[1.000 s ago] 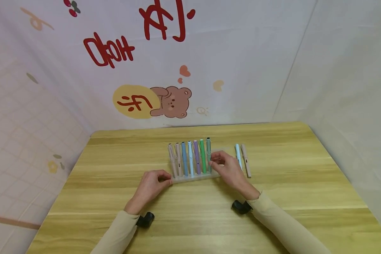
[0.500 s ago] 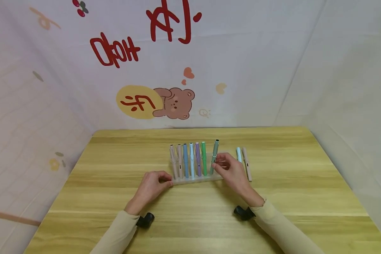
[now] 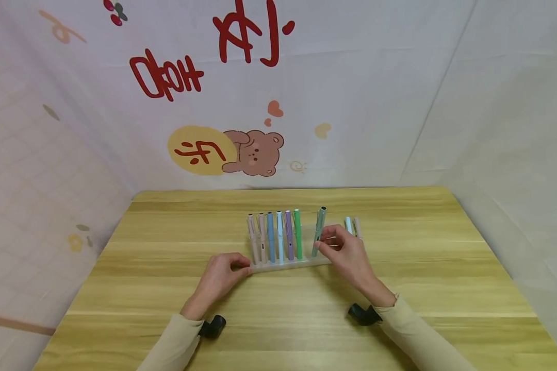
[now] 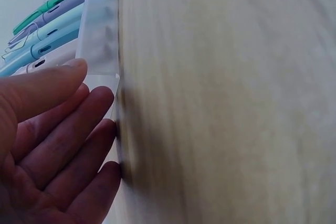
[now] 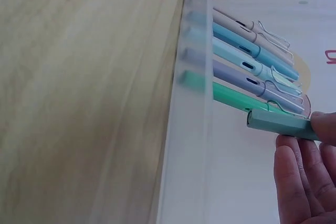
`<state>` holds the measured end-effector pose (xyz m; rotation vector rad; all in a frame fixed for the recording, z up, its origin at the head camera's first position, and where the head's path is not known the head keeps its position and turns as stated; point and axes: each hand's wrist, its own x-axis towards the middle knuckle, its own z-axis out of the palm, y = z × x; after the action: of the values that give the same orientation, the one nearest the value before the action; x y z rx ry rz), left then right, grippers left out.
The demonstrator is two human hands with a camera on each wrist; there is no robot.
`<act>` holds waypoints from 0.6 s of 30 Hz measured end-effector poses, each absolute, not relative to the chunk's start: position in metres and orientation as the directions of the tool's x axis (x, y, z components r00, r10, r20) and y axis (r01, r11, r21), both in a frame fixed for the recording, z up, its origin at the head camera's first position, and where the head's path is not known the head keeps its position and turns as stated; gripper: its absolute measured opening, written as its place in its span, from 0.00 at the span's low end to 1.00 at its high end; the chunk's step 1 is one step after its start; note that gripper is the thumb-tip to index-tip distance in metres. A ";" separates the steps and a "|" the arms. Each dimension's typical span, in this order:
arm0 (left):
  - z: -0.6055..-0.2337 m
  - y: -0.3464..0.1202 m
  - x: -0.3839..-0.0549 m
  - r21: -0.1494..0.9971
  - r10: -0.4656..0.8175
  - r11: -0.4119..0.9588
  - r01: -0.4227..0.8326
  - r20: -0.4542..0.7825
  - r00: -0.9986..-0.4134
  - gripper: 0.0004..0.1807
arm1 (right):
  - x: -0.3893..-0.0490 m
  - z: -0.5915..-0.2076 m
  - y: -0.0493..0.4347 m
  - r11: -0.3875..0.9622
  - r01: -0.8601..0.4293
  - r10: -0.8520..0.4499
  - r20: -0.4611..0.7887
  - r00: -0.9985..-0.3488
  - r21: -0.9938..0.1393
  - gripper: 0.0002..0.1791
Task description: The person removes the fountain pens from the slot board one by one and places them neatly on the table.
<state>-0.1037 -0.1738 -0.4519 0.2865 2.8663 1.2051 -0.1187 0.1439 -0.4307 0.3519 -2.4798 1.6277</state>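
Observation:
A frosted clear pen stand (image 3: 283, 266) holds a row of upright capped fountain pens: two beige-pink, then blue, light blue, purple (image 3: 289, 234) and green (image 3: 298, 234). My left hand (image 3: 224, 273) holds the stand's left end, with its thumb (image 4: 73, 72) at the corner and the other fingers beside it. Between thumb and fingers, my right hand (image 3: 348, 255) pinches a grey-green fountain pen (image 3: 321, 221), tilted slightly right. That pen's lower end (image 5: 257, 120) is out of the stand, apart from its frosted wall (image 5: 191, 145) in the right wrist view.
Behind my right hand lie a light blue pen (image 3: 348, 225) and a beige-pink pen (image 3: 358, 226), partly hidden by it. The wooden table (image 3: 288, 319) ends at a printed white backdrop (image 3: 366, 93) behind and at both sides. Each wrist wears a black camera (image 3: 364, 314).
My right hand has drawn the grey-green pen out of its place beside the green one and carried it right, tilting it. My left hand stays at the stand's end. The head view shifted slightly.

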 end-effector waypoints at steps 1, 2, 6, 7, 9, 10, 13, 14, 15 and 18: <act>-0.452 -0.174 -0.103 0.710 0.176 0.686 0.160 0.052 -0.983 0.03 | -0.118 -0.430 0.145 0.383 -0.285 -0.110 0.263 -0.959 -0.879 0.11; -0.453 -0.174 -0.103 0.711 0.176 0.686 0.158 0.050 -0.983 0.03 | -0.118 -0.430 0.145 0.381 -0.290 -0.109 0.269 -0.957 -0.878 0.11; -0.454 -0.173 -0.104 0.708 0.184 0.687 0.166 0.051 -0.982 0.03 | -0.114 -0.427 0.150 0.370 -0.276 -0.110 0.253 -0.961 -0.887 0.10; -0.453 -0.173 -0.103 0.707 0.184 0.688 0.164 0.048 -0.982 0.03 | -0.114 -0.426 0.151 0.372 -0.270 -0.109 0.247 -0.963 -0.888 0.10; -0.453 -0.174 -0.103 0.704 0.183 0.691 0.163 0.048 -0.982 0.04 | -0.112 -0.425 0.153 0.377 -0.260 -0.107 0.237 -0.965 -0.889 0.10; -0.453 -0.174 -0.103 0.703 0.180 0.693 0.160 0.047 -0.983 0.04 | -0.111 -0.425 0.154 0.383 -0.258 -0.106 0.235 -0.966 -0.887 0.10; -0.452 -0.174 -0.103 0.701 0.173 0.696 0.155 0.046 -0.984 0.04 | -0.110 -0.425 0.159 0.402 -0.260 -0.088 0.246 -0.965 -0.878 0.11; -0.452 -0.174 -0.103 0.700 0.173 0.697 0.157 0.049 -0.984 0.03 | -0.110 -0.425 0.160 0.408 -0.261 -0.082 0.250 -0.965 -0.875 0.11; -0.452 -0.173 -0.103 0.700 0.173 0.697 0.158 0.049 -0.984 0.04 | -0.110 -0.425 0.162 0.412 -0.260 -0.076 0.252 -0.965 -0.873 0.11; -0.452 -0.173 -0.102 0.698 0.176 0.698 0.162 0.052 -0.983 0.03 | -0.108 -0.425 0.168 0.419 -0.255 -0.064 0.252 -0.966 -0.871 0.11</act>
<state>-0.1022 -0.1728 -0.4518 0.2865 2.8777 1.1799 -0.1082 0.1678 -0.4252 0.2832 -2.4902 1.5774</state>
